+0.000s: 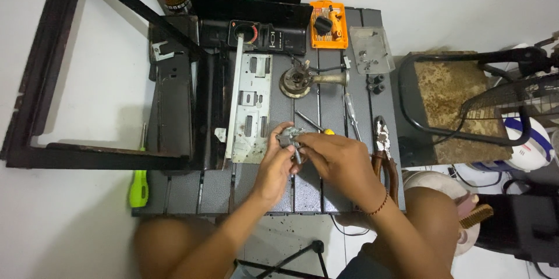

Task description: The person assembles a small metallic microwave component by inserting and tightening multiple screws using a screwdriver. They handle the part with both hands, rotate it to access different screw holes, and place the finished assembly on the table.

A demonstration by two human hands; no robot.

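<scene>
My left hand and my right hand meet over the dark slatted table, both gripping a small grey metal part. The fingers cover most of the part, so its shape is unclear. A thin rod with a yellow tip lies just behind the hands. A brass burner piece with a tube rests further back. Pliers with brown handles lie right beside my right hand.
A grey perforated metal plate and a black stove body lie left of the hands. An orange bit case, a clear lid, a screwdriver and a green-handled tool are around. A fan stands at right.
</scene>
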